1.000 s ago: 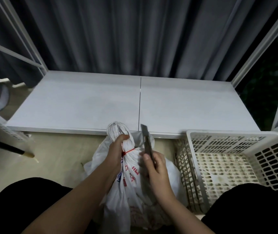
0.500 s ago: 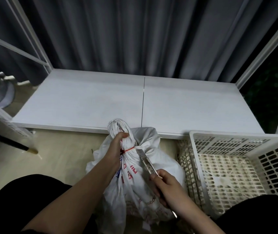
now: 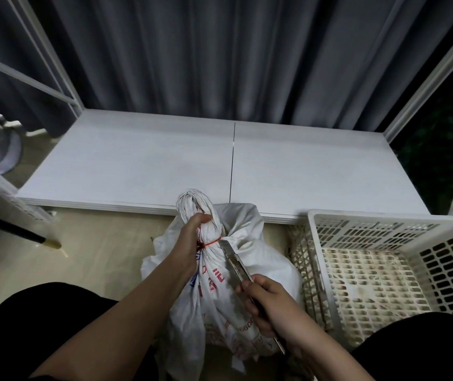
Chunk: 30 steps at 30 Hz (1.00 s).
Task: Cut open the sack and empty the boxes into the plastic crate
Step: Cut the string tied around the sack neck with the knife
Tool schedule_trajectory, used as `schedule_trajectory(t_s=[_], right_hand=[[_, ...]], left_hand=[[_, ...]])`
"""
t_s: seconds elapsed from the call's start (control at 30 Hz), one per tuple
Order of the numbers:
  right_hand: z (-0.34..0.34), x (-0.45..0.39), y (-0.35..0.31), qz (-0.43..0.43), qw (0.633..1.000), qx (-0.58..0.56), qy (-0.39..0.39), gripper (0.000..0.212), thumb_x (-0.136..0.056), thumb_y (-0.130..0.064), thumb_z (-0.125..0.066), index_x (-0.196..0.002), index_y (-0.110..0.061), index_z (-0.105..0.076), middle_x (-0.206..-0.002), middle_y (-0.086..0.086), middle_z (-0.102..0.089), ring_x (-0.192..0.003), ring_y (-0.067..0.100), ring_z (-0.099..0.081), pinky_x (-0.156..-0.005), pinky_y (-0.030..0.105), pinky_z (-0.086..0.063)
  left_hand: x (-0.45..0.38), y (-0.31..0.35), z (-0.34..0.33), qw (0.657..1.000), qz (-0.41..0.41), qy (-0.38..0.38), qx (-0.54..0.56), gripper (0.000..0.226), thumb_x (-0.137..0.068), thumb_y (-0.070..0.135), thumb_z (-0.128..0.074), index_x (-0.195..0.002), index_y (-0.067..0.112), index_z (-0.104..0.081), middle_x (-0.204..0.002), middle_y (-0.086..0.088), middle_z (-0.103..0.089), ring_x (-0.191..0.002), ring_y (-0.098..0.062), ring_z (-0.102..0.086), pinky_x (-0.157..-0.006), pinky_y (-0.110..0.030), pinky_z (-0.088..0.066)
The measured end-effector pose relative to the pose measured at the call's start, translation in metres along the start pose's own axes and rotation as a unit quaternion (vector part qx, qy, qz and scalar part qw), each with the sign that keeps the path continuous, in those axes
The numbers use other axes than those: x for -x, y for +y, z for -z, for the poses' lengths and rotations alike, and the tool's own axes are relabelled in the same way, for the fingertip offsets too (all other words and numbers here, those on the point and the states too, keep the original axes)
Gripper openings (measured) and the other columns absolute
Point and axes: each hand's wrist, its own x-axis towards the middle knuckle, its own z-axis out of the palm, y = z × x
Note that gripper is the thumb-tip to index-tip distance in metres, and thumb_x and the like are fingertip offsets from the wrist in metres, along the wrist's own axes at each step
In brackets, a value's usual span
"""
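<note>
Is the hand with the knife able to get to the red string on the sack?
Probably yes: the right hand holds the knife with its tip at the red string, nothing between.

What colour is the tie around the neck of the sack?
Red. The tie wraps the bunched neck of the white sack, clearest in the head view.

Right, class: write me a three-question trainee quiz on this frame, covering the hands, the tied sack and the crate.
1. True or false: the white perforated plastic crate already holds boxes.
2. Which hand grips the bunched neck of the white woven sack? A left hand B right hand
3. Fill in: the metal utility knife has its tip at the thin red ____ round the neck.

Key: 1 false, it shows only its bare bottom. 2 A. 3 tie.
</note>
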Motion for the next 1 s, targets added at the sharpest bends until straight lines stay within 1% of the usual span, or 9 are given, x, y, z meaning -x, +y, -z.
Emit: schedule_trajectory(t_s=[0.27,0.4,0.5,0.6,0.67,0.73,0.83,0.93,1.0], right_hand=[[0.001,0.000,-0.002,-0.012,0.999,0.029,0.010,0.018,-0.099,-0.021,-0.041,-0.088,-0.010,-0.050,-0.050,-0.002,-0.039,-0.030,0.007,-0.023,-0.035,0.011,-0.017],[0.002,-0.001,-0.003,-0.024,1.000,0.008,0.000,0.020,-0.099,-0.023,-0.041,-0.085,-0.013,-0.051,-0.050,-0.003,-0.039,-0.030,0.007,-0.022,-0.036,0.010,-0.016],[0.003,0.001,-0.002,-0.039,0.998,-0.036,-0.017,0.021,-0.099,-0.024,-0.042,-0.084,-0.015,-0.053,-0.051,-0.003,-0.038,-0.034,0.007,-0.021,-0.037,0.012,-0.015],[0.002,0.002,0.000,-0.042,0.996,-0.076,-0.022,0.022,-0.099,-0.024,-0.042,-0.082,-0.016,-0.054,-0.051,-0.004,-0.037,-0.035,0.008,-0.019,-0.038,0.014,-0.012],[0.002,0.002,0.000,-0.042,0.994,-0.095,-0.020,0.023,-0.099,-0.024,-0.042,-0.081,-0.016,-0.054,-0.051,-0.003,-0.036,-0.034,0.007,-0.019,-0.039,0.016,-0.010],[0.002,0.002,0.001,-0.044,0.993,-0.104,-0.023,0.023,-0.099,-0.024,-0.042,-0.081,-0.016,-0.054,-0.051,-0.003,-0.036,-0.034,0.007,-0.019,-0.039,0.016,-0.010],[0.001,0.001,0.000,-0.054,0.992,-0.107,-0.035,0.023,-0.098,-0.023,-0.042,-0.081,-0.016,-0.055,-0.051,-0.003,-0.036,-0.032,0.007,-0.020,-0.036,0.013,-0.013],[-0.003,0.000,0.000,-0.061,0.992,-0.104,-0.043,0.023,-0.099,-0.023,-0.041,-0.080,-0.017,-0.054,-0.051,-0.003,-0.036,-0.032,0.006,-0.020,-0.034,0.012,-0.014],[-0.005,0.000,0.000,-0.060,0.993,-0.094,-0.040,0.024,-0.099,-0.024,-0.041,-0.080,-0.017,-0.053,-0.051,-0.003,-0.035,-0.033,0.006,-0.020,-0.034,0.012,-0.014]], left_hand=[[-0.003,-0.002,0.001,1.000,0.000,0.002,0.013,0.019,-0.083,0.019,-0.056,-0.090,0.006,-0.068,-0.071,-0.010,-0.071,-0.067,-0.025,-0.066,-0.071,-0.033,-0.053],[-0.004,-0.001,0.003,1.000,-0.006,-0.020,0.001,0.024,-0.085,0.020,-0.056,-0.101,0.005,-0.067,-0.077,-0.011,-0.072,-0.069,-0.024,-0.068,-0.068,-0.031,-0.055],[-0.003,0.001,0.004,0.999,-0.005,-0.049,-0.002,0.027,-0.088,0.021,-0.057,-0.108,0.004,-0.065,-0.083,-0.012,-0.072,-0.070,-0.022,-0.070,-0.061,-0.028,-0.057],[-0.004,0.002,0.008,0.996,-0.019,-0.079,-0.036,0.044,-0.083,0.027,-0.068,-0.121,0.006,-0.060,-0.106,-0.016,-0.071,-0.090,-0.025,-0.071,-0.067,-0.029,-0.059],[-0.004,0.001,0.008,0.992,-0.039,-0.101,-0.070,0.054,-0.077,0.024,-0.075,-0.124,0.005,-0.059,-0.113,-0.017,-0.069,-0.099,-0.028,-0.069,-0.075,-0.032,-0.059],[-0.005,-0.001,0.008,0.991,-0.061,-0.083,-0.087,0.044,-0.077,0.015,-0.073,-0.119,0.004,-0.062,-0.106,-0.016,-0.071,-0.096,-0.029,-0.069,-0.077,-0.034,-0.057],[-0.004,-0.002,0.009,0.993,-0.069,-0.034,-0.088,0.026,-0.087,0.009,-0.060,-0.112,0.004,-0.065,-0.092,-0.013,-0.073,-0.086,-0.028,-0.069,-0.078,-0.036,-0.054],[-0.005,0.000,0.010,0.997,-0.033,-0.011,-0.072,0.029,-0.086,0.012,-0.056,-0.111,0.001,-0.065,-0.089,-0.015,-0.072,-0.081,-0.029,-0.068,-0.080,-0.037,-0.054],[-0.002,0.002,0.009,0.998,-0.004,-0.009,-0.067,0.029,-0.086,0.015,-0.054,-0.109,0.001,-0.065,-0.084,-0.014,-0.072,-0.074,-0.026,-0.069,-0.072,-0.031,-0.055]])
